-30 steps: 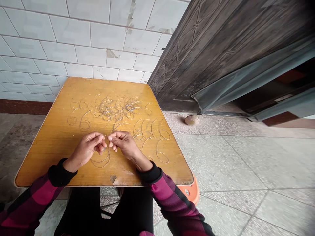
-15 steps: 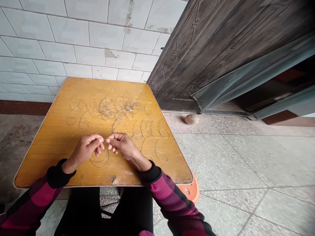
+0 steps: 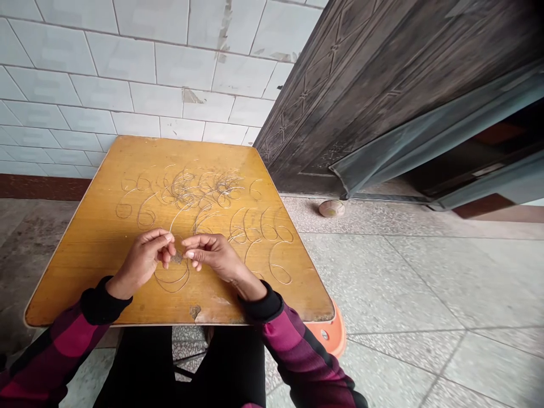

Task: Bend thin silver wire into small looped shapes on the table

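My left hand (image 3: 144, 259) pinches a thin curved wire (image 3: 175, 218) that rises from its fingertips toward the pile. My right hand (image 3: 212, 255) is pinched close beside it, fingertips almost touching the left ones; what it holds is too small to make out. Both hands hover low over the near middle of a small yellow wooden table (image 3: 85, 255). A finished wire loop (image 3: 172, 277) lies just below the hands. A tangled pile of wire loops (image 3: 195, 190) sits at the table's centre back. Several bent loops (image 3: 263, 229) lie in a row to the right.
A white tiled wall (image 3: 127, 73) stands behind the table. A dark carved door (image 3: 382, 96) leans open on the right. An orange plastic stool (image 3: 329, 334) shows under the table's near right corner. A small round object (image 3: 331, 208) lies on the stone floor.
The fingertips parted slightly. A wire end now sticks up from my left hand's pinch toward the pile; earlier the wire ran straight between both hands.
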A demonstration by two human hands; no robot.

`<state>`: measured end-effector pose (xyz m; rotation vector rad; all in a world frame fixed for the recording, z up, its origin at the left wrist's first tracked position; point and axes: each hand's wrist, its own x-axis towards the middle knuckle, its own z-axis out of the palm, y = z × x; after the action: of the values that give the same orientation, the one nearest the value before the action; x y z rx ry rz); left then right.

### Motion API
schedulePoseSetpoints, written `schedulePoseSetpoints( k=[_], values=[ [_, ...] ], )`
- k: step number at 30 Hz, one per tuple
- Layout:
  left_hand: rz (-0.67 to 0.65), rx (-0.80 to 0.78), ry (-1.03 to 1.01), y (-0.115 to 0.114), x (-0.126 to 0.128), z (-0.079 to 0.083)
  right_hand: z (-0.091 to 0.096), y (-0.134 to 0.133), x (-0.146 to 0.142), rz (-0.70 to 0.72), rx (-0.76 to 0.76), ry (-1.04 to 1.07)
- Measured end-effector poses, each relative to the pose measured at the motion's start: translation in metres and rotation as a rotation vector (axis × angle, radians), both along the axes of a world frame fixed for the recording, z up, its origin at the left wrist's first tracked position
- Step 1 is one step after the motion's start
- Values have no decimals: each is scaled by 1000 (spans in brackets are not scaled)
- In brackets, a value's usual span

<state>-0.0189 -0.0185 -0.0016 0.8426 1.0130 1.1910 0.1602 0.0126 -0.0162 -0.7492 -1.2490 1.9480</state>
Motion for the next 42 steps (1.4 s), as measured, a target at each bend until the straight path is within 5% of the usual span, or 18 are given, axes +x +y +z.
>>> schedulePoseSetpoints(
  k=[19,24,28,34,39,42],
  values=[
    [84,69,-20,-3,5,-3,-7,-10,-19,-387,16,148],
    [56,94,5,-4,5,-4,-4,-9,-15,-285,47,81],
    [-37,95,94,-5,4,-6,-1,-6,-7,-189,271,-157],
    [-57,108,173,-5,4,-12,3,-11,-4,-322,702,-505],
    [-38,97,142,-4,5,-11,5,-14,-4,-380,851,-599],
    [-25,103,78,-4,6,-9,4,-13,-3,-391,809,-612]
  ],
)
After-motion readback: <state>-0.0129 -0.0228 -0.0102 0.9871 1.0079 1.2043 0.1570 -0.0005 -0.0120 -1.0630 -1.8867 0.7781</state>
